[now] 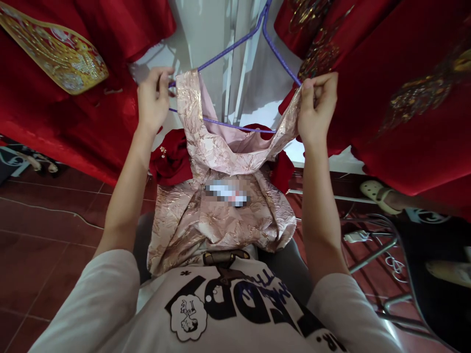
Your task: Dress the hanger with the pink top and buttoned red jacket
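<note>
A pink brocade dress point(221, 220) with gold patterning lies over my lap, its upper part raised on a purple hanger point(235, 46). My left hand point(152, 100) is closed at the hanger's left end, just beside the wide shoulder strap there. At the other end, my right hand point(316, 108) pinches the dress's right strap between thumb and fingers, against the hanger. The hanger's lower bar crosses the open neckline. Dark red cloth point(171, 159) with a small gold flower ornament shows beside and behind the bodice. A blurred patch covers part of the skirt.
Red embroidered garments point(121, 29) hang at left and right. A pale wall or door panel point(206, 29) stands ahead. On the right are a black chair point(434, 279) with metal legs, a white plug with cord point(356, 237), and another person's foot in a cream clog point(379, 196).
</note>
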Demonstrator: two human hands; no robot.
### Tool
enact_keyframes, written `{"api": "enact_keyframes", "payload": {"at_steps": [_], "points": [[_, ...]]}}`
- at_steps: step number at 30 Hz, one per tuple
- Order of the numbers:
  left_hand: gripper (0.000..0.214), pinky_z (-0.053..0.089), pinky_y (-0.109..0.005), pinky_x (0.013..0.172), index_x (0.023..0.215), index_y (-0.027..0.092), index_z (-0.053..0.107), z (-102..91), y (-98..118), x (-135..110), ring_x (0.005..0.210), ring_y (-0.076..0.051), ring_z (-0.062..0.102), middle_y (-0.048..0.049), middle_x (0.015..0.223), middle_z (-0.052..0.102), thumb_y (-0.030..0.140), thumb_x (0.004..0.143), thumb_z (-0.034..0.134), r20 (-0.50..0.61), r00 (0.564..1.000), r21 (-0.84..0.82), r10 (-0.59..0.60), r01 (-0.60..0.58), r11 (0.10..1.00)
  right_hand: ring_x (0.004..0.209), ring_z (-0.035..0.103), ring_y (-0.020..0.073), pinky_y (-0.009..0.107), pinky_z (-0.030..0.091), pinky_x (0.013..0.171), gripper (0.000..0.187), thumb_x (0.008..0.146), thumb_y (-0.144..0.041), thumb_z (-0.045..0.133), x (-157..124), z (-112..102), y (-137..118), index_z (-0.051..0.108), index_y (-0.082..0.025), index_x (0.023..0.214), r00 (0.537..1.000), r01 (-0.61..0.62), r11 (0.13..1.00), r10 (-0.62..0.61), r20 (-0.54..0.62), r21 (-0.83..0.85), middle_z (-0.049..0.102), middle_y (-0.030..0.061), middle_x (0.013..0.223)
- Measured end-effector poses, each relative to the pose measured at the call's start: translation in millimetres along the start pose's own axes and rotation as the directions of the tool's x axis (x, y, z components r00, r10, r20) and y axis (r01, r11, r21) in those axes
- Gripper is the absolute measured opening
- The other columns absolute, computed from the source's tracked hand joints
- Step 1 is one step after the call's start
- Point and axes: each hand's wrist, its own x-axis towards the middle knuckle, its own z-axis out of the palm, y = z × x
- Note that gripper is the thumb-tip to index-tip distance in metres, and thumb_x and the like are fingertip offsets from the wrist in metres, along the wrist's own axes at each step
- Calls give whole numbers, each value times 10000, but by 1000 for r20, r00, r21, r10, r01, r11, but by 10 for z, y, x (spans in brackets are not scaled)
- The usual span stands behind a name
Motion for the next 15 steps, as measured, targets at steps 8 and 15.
{"api": "enact_keyframes", "payload": {"at_steps": [8,15], "points": [[922,559,-562,1027,1418,210,482,-176,-130,-1070,1281,-444,637,-235,1552,456,402,612,887,187,954,298,-233,170,939,789,574,196,398,527,883,291,1119,-530,439,-1,-13,-61,462,-272,987,996,-88,992,87,-9,-93,532,14,848],[203,552,-470,998,949,213,711,-420,-332,-749,888,-239,669,-38,960,758,207,763,790,241,898,244,-367,310,919,821,590,217,395,502,882,305,1103,-563,435,18,-47,-85,449,-286,977,995,-101,991,103,20,-86,569,37,877]]}}
